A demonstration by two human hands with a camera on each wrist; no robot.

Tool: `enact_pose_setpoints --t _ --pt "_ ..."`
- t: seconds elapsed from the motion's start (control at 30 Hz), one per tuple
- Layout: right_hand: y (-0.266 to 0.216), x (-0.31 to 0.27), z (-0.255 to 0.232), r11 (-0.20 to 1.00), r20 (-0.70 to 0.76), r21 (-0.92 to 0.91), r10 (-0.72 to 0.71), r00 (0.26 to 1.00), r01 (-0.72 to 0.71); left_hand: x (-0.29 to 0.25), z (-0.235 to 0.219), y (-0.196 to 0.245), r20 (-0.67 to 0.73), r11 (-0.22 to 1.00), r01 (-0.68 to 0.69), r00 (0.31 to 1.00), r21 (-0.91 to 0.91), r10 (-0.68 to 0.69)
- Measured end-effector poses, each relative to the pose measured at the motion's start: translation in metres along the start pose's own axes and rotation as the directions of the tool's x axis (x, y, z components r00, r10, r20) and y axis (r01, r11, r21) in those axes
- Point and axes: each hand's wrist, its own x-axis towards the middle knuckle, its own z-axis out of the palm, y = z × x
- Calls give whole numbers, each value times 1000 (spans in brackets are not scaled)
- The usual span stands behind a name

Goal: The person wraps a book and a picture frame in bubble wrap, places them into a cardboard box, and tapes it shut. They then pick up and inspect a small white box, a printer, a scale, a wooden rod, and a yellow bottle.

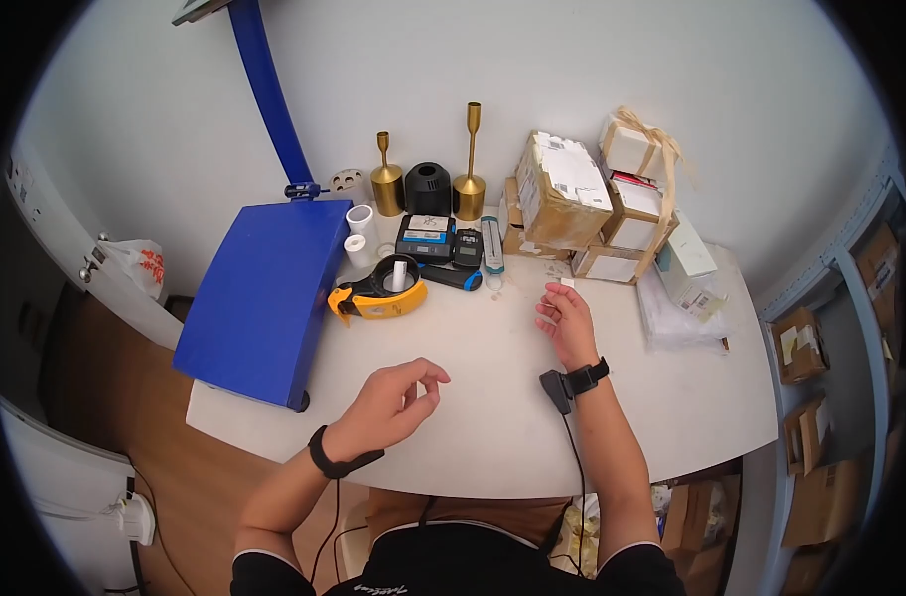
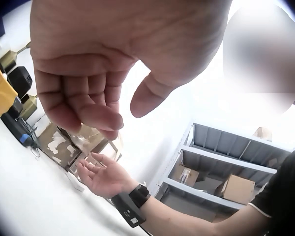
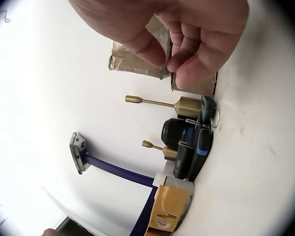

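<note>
My left hand [image 1: 388, 405] is over the front of the white table [image 1: 502, 397], its fingers loosely bent and nothing between them. In the left wrist view the thumb stands apart from the curled fingers [image 2: 83, 105]. My right hand [image 1: 568, 323] is farther forward, in front of the stacked cardboard boxes [image 1: 567, 204], palm turned inward. Its fingers [image 3: 199, 66] are relaxed and hold nothing in the right wrist view. A small white piece [image 1: 567, 282] shows right at the right fingertips in the head view. Nearest the left hand is a yellow-orange tape dispenser [image 1: 378, 301].
A blue platform scale [image 1: 264, 298] fills the table's left side. Along the back stand brass candlesticks [image 1: 470, 194], a black holder [image 1: 428, 187], white rolls [image 1: 361, 221] and black devices [image 1: 428, 238]. A plastic bag [image 1: 671, 318] lies at right; shelves [image 1: 850, 328] stand beyond.
</note>
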Motion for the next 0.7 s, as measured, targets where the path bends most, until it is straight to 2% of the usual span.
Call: enact_pose_setpoints --t 0.03,0.1,0.13,0.17,0.23,0.27,0.33,0.37,0.4,0.43,0.47,0.53,0.63,0.7 --pt "-6 -2 -3 994 -55 107 -22 998 27 13 6 -5 10 1000 -10 1000 -3 10" --pt "-16 -1 -7 990 -108 124 -57 993 70 40 21 -28 21 943 30 999 -330 -24" --pt "-21 1 -7 984 -147 143 -86 985 107 53 25 -36 24 942 23 1000 -334 -16" --pt "-31 -1 -4 984 -151 138 -92 984 113 66 28 -44 8 909 21 1000 -416 -19" --pt "-54 -6 10 932 -124 358 -1 992 46 84 31 -64 -1 859 62 997 -508 -73" --pt "-58 -3 15 933 -127 356 -7 992 52 88 31 -73 1 859 57 998 -509 -66" --pt "-69 5 24 860 -87 506 121 989 -61 97 32 -89 46 657 230 958 -718 -284" --pt "-70 13 28 865 -50 496 113 992 -74 98 35 -100 52 658 225 961 -718 -272" --pt "-73 22 32 867 -58 495 100 993 -58 96 38 -109 45 605 218 957 -766 -287" --pt "-76 31 36 849 -81 523 132 988 -70 98 38 -117 39 549 209 952 -809 -304" --pt "-80 38 43 830 -102 551 168 980 -85 99 35 -117 44 550 207 955 -809 -295" --pt "-86 48 54 849 -138 527 142 980 -49 96 32 -118 19 507 178 953 -844 -303" --pt "-90 70 63 865 -78 500 86 993 -35 96 30 -132 4 426 121 964 -897 -267" --pt "-94 79 71 851 -143 523 146 979 -51 96 28 -132 -5 403 104 966 -909 -260"
